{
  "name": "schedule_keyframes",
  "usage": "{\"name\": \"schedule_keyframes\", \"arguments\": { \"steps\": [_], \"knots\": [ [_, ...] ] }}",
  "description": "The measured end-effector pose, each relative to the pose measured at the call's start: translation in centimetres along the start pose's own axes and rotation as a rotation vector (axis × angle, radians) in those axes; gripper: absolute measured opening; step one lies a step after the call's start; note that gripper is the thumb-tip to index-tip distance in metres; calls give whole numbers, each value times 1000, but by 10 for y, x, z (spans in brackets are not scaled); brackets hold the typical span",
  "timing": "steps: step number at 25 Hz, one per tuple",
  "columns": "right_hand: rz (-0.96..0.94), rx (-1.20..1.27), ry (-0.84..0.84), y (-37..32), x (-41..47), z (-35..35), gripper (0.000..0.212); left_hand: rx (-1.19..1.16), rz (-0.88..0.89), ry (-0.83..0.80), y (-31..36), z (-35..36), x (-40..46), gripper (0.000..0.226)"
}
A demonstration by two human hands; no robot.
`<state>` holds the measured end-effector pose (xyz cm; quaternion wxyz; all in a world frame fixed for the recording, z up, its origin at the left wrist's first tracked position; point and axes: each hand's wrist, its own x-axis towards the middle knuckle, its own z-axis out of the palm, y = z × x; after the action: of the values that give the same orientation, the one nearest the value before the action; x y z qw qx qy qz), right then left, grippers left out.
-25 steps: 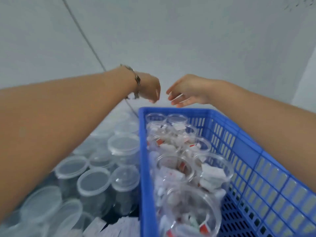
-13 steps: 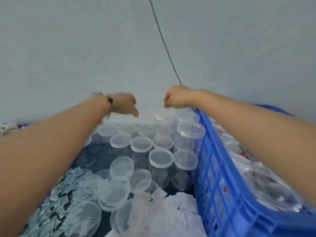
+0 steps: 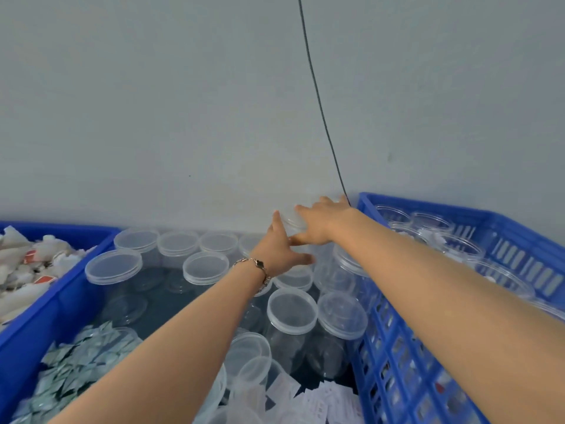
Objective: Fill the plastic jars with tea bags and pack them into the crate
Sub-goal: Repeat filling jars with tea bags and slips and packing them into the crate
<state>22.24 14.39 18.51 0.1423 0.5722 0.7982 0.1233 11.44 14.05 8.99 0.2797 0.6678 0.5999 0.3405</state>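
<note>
A clear lidded jar stands at the back by the wall, among several empty lidded jars. My left hand grips its side, with the thumb and a finger spread around the body. My right hand lies over the lid, fingers across the top and the thumb at the rim. The blue crate on the right holds open jars with tea bags in them. Another blue crate on the left is heaped with loose tea bags.
Silvery sachets are piled at lower left, and white paper slips lie at the bottom by loose lids. A black cable runs down the grey wall behind the jars.
My view swung left from the right crate to the empty jars. Both hands reached forward and closed in on one jar by the wall.
</note>
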Motion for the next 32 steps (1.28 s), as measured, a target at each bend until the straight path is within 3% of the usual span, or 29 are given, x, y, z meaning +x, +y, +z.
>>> {"name": "schedule_keyframes", "arguments": {
  "steps": [4,13,16,19,25,29,32],
  "knots": [
    [-1,90,52,-3,-8,-6,60,20,41,210,4,-5,3,97],
    [-200,241,230,-57,-107,-52,54,21,65,335,15,-79,-123,104],
    [-206,305,284,-84,-141,-55,67,25,36,316,10,-88,-186,104],
    [-257,290,178,-111,-182,-46,86,38,44,285,1,-86,-245,108],
    [-348,323,40,-148,-243,-15,79,37,68,143,-31,-68,-317,118],
    [-382,275,51,-182,-263,25,73,-161,-44,8,-63,-37,-348,132],
    [-398,362,-9,-197,-268,49,71,-189,-40,24,-87,-25,-366,109]
  ]
}}
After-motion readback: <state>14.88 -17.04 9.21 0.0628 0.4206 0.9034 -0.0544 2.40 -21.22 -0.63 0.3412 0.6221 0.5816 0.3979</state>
